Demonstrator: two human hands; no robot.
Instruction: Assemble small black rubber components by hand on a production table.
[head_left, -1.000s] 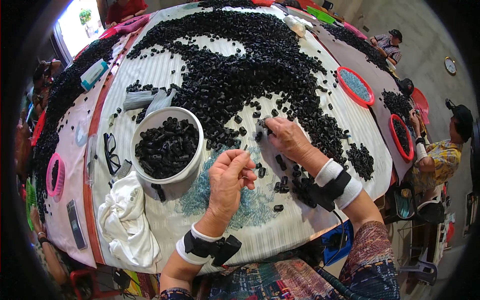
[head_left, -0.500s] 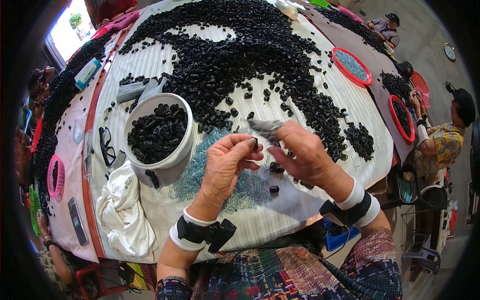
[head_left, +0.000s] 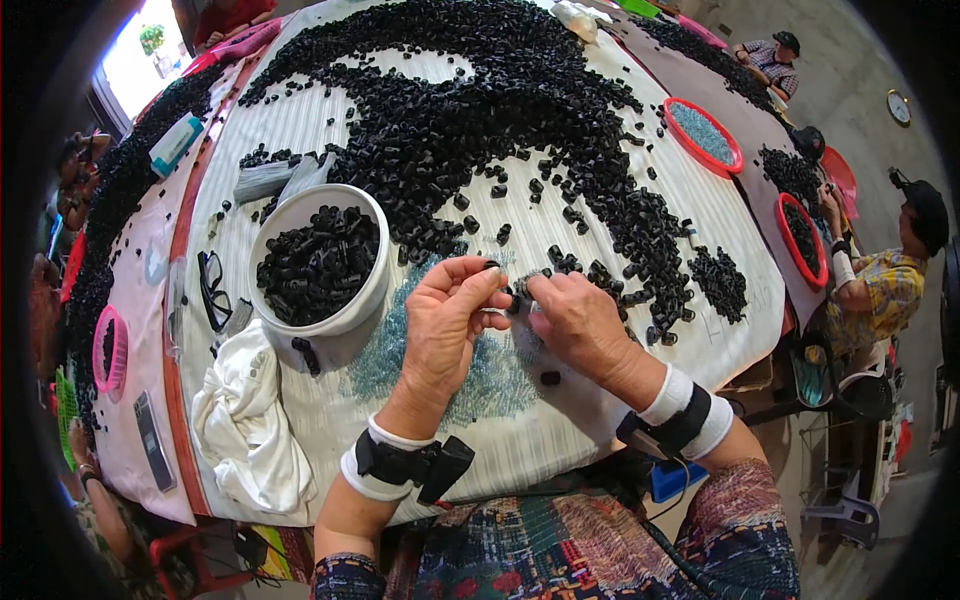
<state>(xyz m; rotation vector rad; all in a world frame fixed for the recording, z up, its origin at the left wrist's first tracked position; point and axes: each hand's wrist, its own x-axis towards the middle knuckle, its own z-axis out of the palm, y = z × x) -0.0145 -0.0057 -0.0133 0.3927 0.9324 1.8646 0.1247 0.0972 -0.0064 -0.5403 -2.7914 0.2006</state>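
Note:
My left hand (head_left: 438, 318) pinches a small black plastic part (head_left: 491, 266) between thumb and fingertips, over a spread of tiny clear-bluish pieces (head_left: 420, 365). Close on its right, my right hand (head_left: 585, 318) is closed, fingers curled down; a bit of grey bundle (head_left: 541, 272) shows at its fingertips, mostly hidden. Small dark parts lie at and under the right fingers. Beyond both hands spreads a large heap of black plastic parts (head_left: 440, 130). Left of my left hand stands a white bowl (head_left: 368, 302) filled with similar black parts.
A white cloth (head_left: 245, 430), eyeglasses (head_left: 213, 290) and grey bundles (head_left: 270, 182) lie at the left. A red basket (head_left: 735, 165) of bluish pieces stands at the far right. Other people sit at neighbouring tables, one in a yellow patterned shirt (head_left: 885, 270).
My right hand has moved left and down, close to my left hand, its fingers now curled; the grey bundle is mostly hidden. Several black parts have shifted near the right hand.

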